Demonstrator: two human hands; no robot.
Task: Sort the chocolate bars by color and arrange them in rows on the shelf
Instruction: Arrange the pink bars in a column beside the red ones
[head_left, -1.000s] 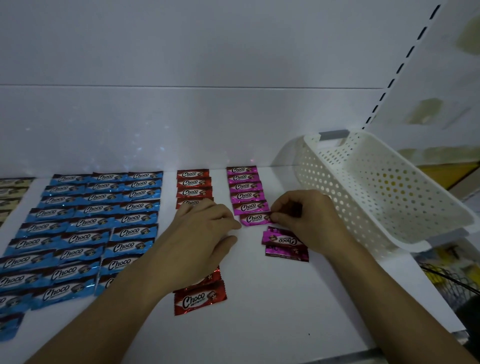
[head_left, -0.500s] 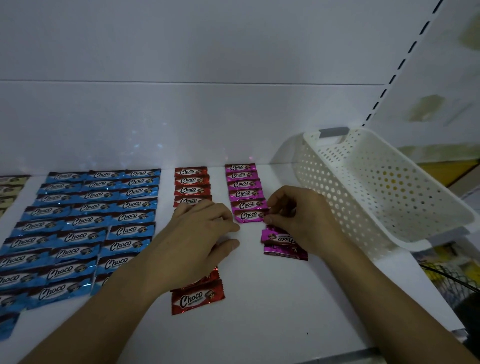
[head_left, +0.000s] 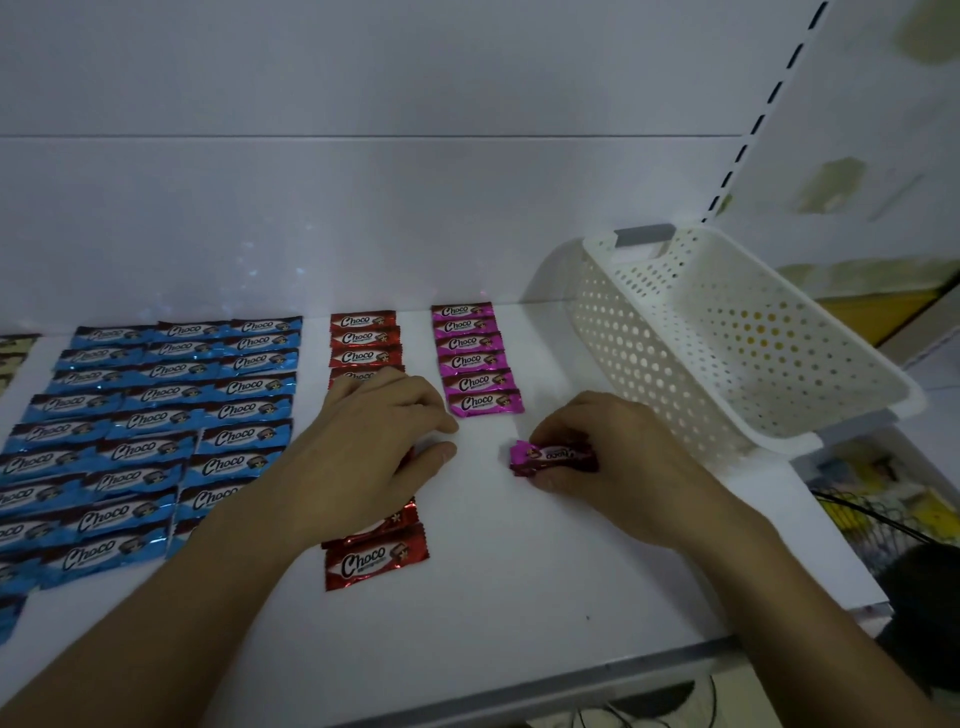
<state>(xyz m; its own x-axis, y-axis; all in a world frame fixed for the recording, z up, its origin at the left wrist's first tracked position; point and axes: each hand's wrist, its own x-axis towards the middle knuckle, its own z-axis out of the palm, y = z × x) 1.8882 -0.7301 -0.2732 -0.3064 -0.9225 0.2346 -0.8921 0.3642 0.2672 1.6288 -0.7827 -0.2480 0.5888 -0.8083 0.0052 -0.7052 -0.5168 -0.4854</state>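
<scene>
On the white shelf (head_left: 519, 597) lie sorted Choco bars: blue rows (head_left: 156, 415) at the left, a red column (head_left: 363, 340) in the middle, and a pink column (head_left: 475, 361) of several bars to its right. My right hand (head_left: 608, 457) pinches a loose pink bar (head_left: 545, 457) just below the pink column, its label upside down. My left hand (head_left: 369, 447) rests with loosely bent fingers over the lower part of the red column. More red bars (head_left: 376, 556) lie under and below that hand.
A white perforated basket (head_left: 727, 338) stands tilted at the right end of the shelf, close to my right hand. Pale bars (head_left: 13, 353) show at the far left edge. The shelf's front edge runs below my forearms.
My right hand let go of the last bar in the pink column, moved down and took hold of a loose pink bar. My left hand stayed put.
</scene>
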